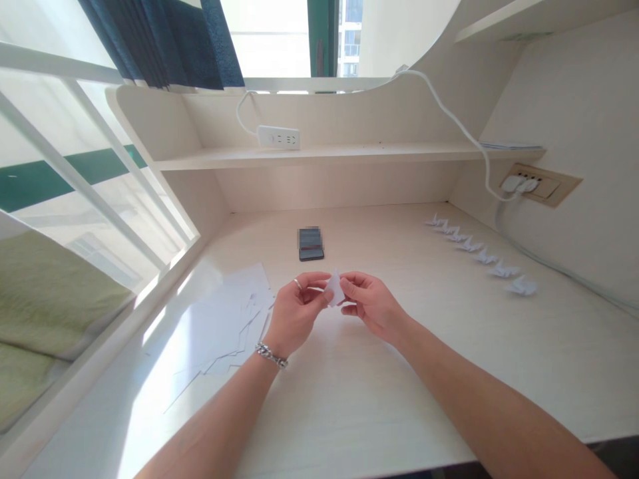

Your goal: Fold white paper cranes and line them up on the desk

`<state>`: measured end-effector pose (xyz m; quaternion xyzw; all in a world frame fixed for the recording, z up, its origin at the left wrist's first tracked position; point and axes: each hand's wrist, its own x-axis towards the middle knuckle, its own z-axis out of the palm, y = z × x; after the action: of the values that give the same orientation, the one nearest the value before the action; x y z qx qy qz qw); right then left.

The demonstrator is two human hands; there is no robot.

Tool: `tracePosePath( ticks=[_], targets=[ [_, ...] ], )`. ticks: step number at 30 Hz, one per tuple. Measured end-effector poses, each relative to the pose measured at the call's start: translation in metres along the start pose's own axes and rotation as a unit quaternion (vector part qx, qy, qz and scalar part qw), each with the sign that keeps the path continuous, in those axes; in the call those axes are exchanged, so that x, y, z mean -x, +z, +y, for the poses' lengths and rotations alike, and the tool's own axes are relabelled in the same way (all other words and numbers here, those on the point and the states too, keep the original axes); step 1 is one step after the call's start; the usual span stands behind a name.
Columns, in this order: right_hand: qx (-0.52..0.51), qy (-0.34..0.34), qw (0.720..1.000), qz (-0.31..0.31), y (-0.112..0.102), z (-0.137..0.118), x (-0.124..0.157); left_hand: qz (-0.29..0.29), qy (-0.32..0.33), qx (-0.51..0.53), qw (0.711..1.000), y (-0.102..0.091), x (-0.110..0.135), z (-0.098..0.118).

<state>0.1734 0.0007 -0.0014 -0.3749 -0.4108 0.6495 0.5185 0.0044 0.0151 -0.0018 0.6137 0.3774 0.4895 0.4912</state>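
Note:
My left hand (295,313) and my right hand (370,303) meet above the middle of the pale desk (349,399). Both pinch a small folded white paper piece (334,289) between their fingertips, with its point up. The left hand wears a ring and a chain bracelet at the wrist. A loose pile of white paper sheets (219,322) lies on the desk just left of the left hand. A row of several small folded white paper figures (479,253) runs along the desk at the right.
A dark phone (311,243) lies flat behind my hands. A white power strip (278,137) sits on the shelf above. A white cable (464,133) runs to a wall socket (534,183) at the right. White railing bars (100,186) and bedding lie to the left.

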Motion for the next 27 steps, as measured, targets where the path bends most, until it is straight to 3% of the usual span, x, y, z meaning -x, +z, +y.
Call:
tracePosePath(
  ticks=[16,27],
  targets=[
    [-0.021,0.019,1.000,-0.010,0.0002,0.0003,-0.0007,0.024,-0.023,0.024,0.999,0.0004,-0.0002,0.0005],
    [-0.013,0.016,1.000,-0.017,-0.0006,0.0007,-0.0004,0.000,-0.036,0.035,0.999,0.0010,-0.0001,0.0029]
  ],
)
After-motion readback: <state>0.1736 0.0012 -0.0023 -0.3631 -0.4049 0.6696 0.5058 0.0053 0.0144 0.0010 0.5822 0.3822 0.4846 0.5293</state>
